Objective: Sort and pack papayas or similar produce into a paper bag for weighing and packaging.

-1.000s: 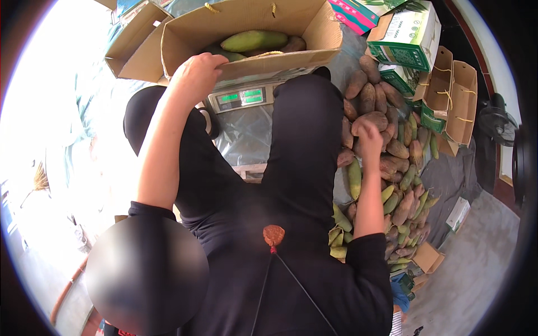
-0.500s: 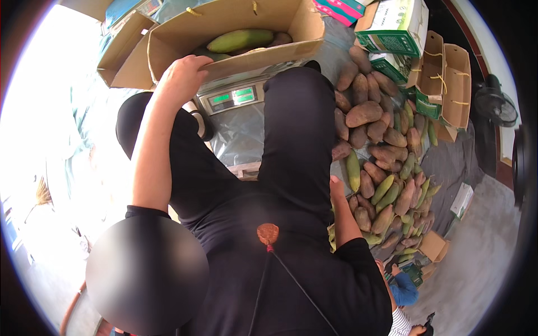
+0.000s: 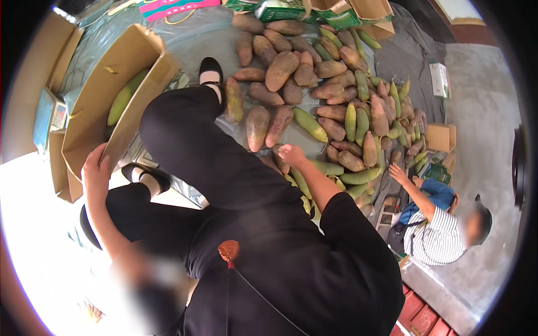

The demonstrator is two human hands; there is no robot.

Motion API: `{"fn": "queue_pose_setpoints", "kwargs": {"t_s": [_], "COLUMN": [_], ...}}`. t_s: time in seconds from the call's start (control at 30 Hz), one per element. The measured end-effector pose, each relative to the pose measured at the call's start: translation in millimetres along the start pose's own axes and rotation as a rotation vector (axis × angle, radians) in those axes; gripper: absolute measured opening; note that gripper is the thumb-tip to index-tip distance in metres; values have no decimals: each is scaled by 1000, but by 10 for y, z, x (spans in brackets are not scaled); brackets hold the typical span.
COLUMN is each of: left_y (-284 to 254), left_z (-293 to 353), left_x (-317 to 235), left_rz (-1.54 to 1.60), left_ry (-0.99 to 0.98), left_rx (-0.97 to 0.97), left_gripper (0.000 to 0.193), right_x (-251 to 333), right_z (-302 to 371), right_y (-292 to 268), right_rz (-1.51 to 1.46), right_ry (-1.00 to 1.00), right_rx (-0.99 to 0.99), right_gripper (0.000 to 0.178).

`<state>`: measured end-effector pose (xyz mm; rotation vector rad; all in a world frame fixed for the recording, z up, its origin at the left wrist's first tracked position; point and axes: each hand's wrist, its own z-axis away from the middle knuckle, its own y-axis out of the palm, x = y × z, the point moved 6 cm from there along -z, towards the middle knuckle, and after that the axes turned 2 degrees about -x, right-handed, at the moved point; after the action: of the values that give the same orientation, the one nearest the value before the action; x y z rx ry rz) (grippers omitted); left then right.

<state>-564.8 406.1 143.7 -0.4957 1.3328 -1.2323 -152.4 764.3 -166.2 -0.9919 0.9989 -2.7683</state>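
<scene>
My left hand [image 3: 96,171] grips the near rim of an open cardboard box [image 3: 126,126], its fingers hooked over the edge. A long green gourd-like fruit [image 3: 126,98] lies inside that box. My right hand [image 3: 292,155] is over the near edge of a spread of large oblong fruits, its fingers curled in with nothing visible in them. Just beside its knuckles is a brown fruit [image 3: 277,157], partly hidden by the hand. Other brown fruits [image 3: 258,127] and a green one [image 3: 310,124] lie beyond it on plastic sheeting.
My bent knee [image 3: 174,117] stands between the box and the fruits. Green and white cartons [image 3: 280,10] and a pink box [image 3: 174,8] stand at the far side. A person in a striped shirt [image 3: 437,238] is at the right, one hand stretched toward the fruits.
My view has swung right, so the box appears farther left and the person comes into fuller view. My right hand has moved from beside my thigh toward the fruits. My left hand remains at the box.
</scene>
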Motion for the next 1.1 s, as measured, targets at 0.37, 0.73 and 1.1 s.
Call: {"fn": "queue_pose_setpoints", "kwargs": {"t_s": [0.37, 0.73, 1.1], "left_y": [-59, -95, -50], "left_z": [-9, 28, 10], "left_x": [-82, -100, -121], "left_rz": [-57, -107, 19], "left_ry": [-38, -4, -99], "left_rx": [-43, -81, -35], "left_gripper": [31, 29, 30], "right_x": [-263, 78, -132], "right_z": [-267, -488, -480], "right_y": [-391, -1211, -1074], "right_rz": [4, 435, 589], "right_ry": [98, 375, 452], "right_rx": [-145, -238, -108], "right_gripper": [25, 52, 75]}}
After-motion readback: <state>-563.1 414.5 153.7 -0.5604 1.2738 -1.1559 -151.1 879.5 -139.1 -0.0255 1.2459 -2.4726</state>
